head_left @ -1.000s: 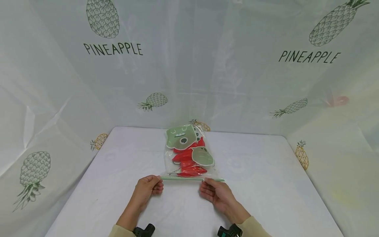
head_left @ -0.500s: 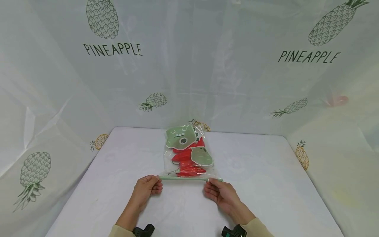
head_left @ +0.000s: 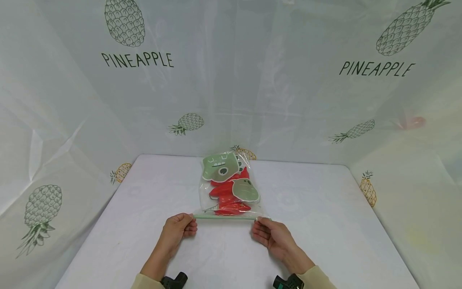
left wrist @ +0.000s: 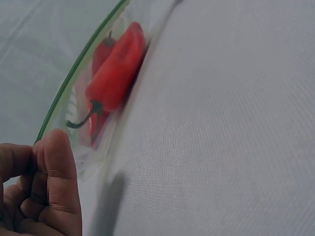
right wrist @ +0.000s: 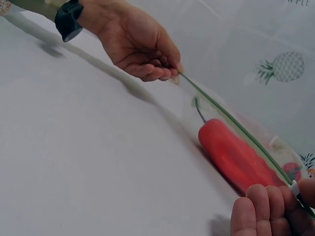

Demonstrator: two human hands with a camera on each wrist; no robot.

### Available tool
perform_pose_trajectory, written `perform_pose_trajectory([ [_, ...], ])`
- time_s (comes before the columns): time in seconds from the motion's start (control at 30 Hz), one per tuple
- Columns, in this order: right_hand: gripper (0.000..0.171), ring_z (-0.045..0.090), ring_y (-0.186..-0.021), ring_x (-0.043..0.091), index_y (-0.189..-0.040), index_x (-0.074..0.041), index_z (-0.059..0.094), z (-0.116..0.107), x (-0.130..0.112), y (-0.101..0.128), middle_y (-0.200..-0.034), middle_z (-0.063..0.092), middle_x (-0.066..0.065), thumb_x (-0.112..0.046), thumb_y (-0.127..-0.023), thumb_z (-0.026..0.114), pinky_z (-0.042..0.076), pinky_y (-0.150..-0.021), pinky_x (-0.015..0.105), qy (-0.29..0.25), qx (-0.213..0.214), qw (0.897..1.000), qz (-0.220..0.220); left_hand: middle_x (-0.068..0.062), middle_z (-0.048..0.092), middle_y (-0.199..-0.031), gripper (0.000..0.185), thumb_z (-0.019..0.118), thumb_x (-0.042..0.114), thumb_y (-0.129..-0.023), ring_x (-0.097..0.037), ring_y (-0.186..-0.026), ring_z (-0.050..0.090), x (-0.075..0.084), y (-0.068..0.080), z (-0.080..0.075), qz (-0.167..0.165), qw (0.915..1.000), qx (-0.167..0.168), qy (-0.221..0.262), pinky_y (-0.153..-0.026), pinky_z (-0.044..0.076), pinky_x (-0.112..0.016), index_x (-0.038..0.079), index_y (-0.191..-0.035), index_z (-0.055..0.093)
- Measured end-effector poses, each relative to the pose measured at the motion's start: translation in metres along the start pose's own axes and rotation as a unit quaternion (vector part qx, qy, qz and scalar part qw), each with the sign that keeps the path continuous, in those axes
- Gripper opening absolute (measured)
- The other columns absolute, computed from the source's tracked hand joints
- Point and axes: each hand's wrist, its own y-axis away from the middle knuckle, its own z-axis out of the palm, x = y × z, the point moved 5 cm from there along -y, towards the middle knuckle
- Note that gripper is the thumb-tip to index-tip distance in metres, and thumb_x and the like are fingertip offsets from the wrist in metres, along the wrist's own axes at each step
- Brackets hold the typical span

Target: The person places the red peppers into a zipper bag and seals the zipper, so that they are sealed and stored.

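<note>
A clear slider zip bag (head_left: 206, 196) with green cartoon-face prints lies on the table, its green zip strip (head_left: 223, 218) toward me. Red peppers (left wrist: 115, 69) with green stems show inside it. My left hand (head_left: 177, 230) pinches the left end of the strip between thumb and finger. Near the strip's right end, my right hand (head_left: 275, 239) pinches the small white slider (right wrist: 294, 188), its other fingers curled below. In the right wrist view, the strip runs taut between both hands. The printed faces hide part of the peppers.
The white tabletop (head_left: 325, 224) surrounds the bag. A pale curtain (head_left: 288, 92) printed with pineapples hangs behind the table and along both sides. Each wrist carries a black camera (head_left: 175, 280).
My right hand has slid to the right along the zip strip, carrying the slider toward the bag's right corner. The left hand has stayed nearly still at its end.
</note>
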Motion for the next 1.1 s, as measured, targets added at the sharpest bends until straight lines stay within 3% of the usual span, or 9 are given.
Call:
perform_pose_trajectory([
  [0.67, 0.019, 0.077, -0.093, 0.018, -0.107, -0.002, 0.073, -0.030, -0.009, 0.013, -0.098, 0.079, 0.008, -0.020, -0.101, 0.071, 0.062, -0.091, 0.037, 0.001, 0.033, 0.999, -0.006, -0.009, 0.072, -0.085, 0.023, 0.059, 0.009, -0.105, -0.015, -0.074, 0.070, 0.006, -0.003, 0.005, 0.007, 0.9999, -0.002, -0.010, -0.066, 0.061, -0.025, -0.012, -0.104, 0.069],
  [0.83, 0.027, 0.077, -0.091, 0.018, -0.113, 0.004, 0.072, -0.032, -0.007, 0.021, -0.097, 0.078, 0.008, -0.021, -0.101, 0.071, 0.063, -0.090, 0.037, 0.036, 0.031, 0.999, -0.017, -0.011, 0.072, -0.084, 0.023, 0.061, 0.010, -0.105, -0.016, -0.073, 0.069, 0.009, -0.003, 0.007, 0.017, 0.9998, 0.001, -0.013, -0.066, 0.062, -0.027, -0.011, -0.102, 0.069],
  [0.97, 0.035, 0.076, -0.087, 0.016, -0.116, 0.010, 0.070, -0.028, 0.000, 0.030, -0.094, 0.077, 0.007, -0.021, -0.101, 0.069, 0.064, -0.086, 0.034, 0.103, 0.025, 0.994, -0.030, -0.011, 0.072, -0.085, 0.024, 0.062, 0.012, -0.105, -0.017, -0.073, 0.070, 0.006, 0.003, 0.000, 0.019, 0.9980, 0.010, -0.060, -0.066, 0.062, -0.028, -0.010, -0.100, 0.070],
  [1.1, 0.036, 0.076, -0.086, 0.015, -0.114, 0.011, 0.071, -0.023, 0.007, 0.033, -0.094, 0.077, 0.006, -0.023, -0.101, 0.070, 0.064, -0.083, 0.032, 0.145, 0.005, 0.989, -0.033, -0.007, 0.071, -0.078, 0.026, 0.061, 0.016, -0.105, -0.015, -0.068, 0.069, 0.002, 0.016, -0.012, 0.017, 0.9832, 0.025, -0.180, -0.062, 0.061, -0.028, -0.002, -0.089, 0.072],
])
